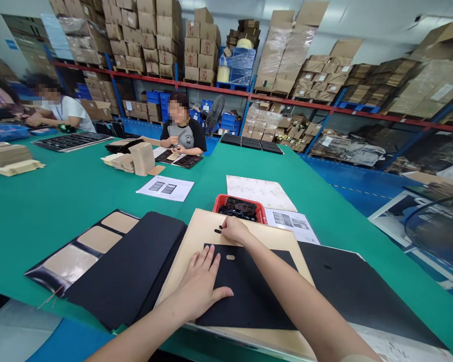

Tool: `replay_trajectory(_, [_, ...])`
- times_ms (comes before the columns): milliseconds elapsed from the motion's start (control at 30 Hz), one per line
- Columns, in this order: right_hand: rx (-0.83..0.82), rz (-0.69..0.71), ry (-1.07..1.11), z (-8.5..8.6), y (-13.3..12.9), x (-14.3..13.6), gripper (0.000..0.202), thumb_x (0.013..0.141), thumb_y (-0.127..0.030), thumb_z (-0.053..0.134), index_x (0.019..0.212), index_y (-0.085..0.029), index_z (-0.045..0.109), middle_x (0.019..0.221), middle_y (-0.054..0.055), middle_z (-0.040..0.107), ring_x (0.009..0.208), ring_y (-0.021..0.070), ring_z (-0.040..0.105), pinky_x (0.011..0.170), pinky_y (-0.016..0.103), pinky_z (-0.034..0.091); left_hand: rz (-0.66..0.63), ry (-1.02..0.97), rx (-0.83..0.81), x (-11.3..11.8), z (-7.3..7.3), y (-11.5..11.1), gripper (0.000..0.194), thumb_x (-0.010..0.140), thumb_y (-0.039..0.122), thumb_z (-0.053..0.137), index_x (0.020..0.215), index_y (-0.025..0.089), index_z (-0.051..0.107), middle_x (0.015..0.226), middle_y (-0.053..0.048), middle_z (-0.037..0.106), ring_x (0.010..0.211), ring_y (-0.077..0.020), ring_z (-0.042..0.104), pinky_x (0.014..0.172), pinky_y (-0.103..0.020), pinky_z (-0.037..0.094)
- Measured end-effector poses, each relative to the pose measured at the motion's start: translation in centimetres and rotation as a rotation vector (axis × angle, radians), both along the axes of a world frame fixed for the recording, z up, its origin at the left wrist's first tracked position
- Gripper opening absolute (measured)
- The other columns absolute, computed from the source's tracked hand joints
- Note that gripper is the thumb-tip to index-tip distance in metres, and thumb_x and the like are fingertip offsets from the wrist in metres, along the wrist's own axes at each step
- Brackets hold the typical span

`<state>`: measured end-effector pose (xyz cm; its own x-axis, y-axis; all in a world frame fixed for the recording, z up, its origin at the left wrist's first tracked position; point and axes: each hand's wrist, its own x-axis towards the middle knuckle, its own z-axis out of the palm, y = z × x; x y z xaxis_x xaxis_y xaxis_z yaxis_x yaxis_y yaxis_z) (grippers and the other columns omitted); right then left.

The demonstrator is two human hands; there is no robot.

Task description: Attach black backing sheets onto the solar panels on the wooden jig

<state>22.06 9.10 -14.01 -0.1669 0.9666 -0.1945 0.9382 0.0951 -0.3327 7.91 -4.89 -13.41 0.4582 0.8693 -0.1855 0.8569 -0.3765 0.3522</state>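
Note:
My left hand (201,281) lies flat with fingers spread on a black sheet (256,296). The sheet rests on a cream-coloured board (207,221), and an oval hole near its far edge shows the board below. Beyond that edge, my right hand (234,230) is closed in a pinch, with a small black piece at its fingertips, partly hidden. Just beside the fingertips, a small black oval (218,231) lies on the board. Behind the right hand stands a red basket (262,213) holding dark pieces.
A stack of black sheets (132,266) lies left, beside a dark panel with tan squares (100,239). Another black sheet (362,286) lies right. Printed papers (166,188) are on the green table (196,216). A co-worker (183,128) sits across.

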Motion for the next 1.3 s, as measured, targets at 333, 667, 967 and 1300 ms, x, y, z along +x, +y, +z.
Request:
replay_trajectory(333, [0.139, -0.077, -0.024, -0.2, -0.9, -0.5, 0.022, 0.085, -0.020, 0.048, 0.101, -0.013, 0.062, 0.108, 0.013, 0.065, 0.099, 0.0245, 0.061, 0.072, 0.028, 0.042, 0.043, -0.147, -0.008, -1.0, 0.7, 0.6, 0.071, 0.086, 0.058, 0.046, 0.143, 0.016, 0.033, 0.152, -0.012, 0.020, 0.141, -0.0319, 0.011, 0.113, -0.052, 0.016])
replay_trajectory(667, [0.172, -0.041, 0.011, -0.2, -0.5, -1.2, 0.021, 0.081, -0.006, 0.044, 0.090, -0.013, 0.062, 0.102, 0.015, 0.064, 0.094, 0.0274, 0.062, 0.068, 0.031, 0.039, -0.005, -0.199, -0.095, -1.6, 1.7, 1.3, 0.080, 0.081, 0.069, 0.043, 0.140, 0.015, 0.039, 0.150, -0.016, 0.023, 0.140, -0.0381, 0.013, 0.110, -0.058, 0.015])
replay_trajectory(967, [0.179, 0.150, 0.362, 2.2, -5.2, 0.6, 0.016, 0.078, -0.006, 0.041, 0.078, -0.020, 0.049, 0.078, 0.001, 0.061, 0.074, 0.0146, 0.057, 0.064, 0.022, 0.039, 0.207, -0.317, 0.150, -2.5, 0.5, 2.2, 0.055, 0.084, 0.034, 0.050, 0.136, 0.015, 0.044, 0.139, -0.013, 0.047, 0.130, -0.0298, 0.040, 0.108, -0.045, 0.032])
replay_trajectory(1300, [0.154, 0.235, 0.538, 1.7, -10.1, 4.0, 0.008, 0.072, -0.017, 0.046, 0.077, -0.023, 0.044, 0.076, 0.000, 0.054, 0.067, 0.0150, 0.049, 0.063, 0.025, 0.038, 0.069, -0.450, 0.247, 0.7, 0.4, 2.5, 0.020, 0.084, 0.018, 0.045, 0.073, 0.019, 0.061, 0.081, -0.004, 0.065, 0.079, -0.0187, 0.058, 0.069, -0.026, 0.043])
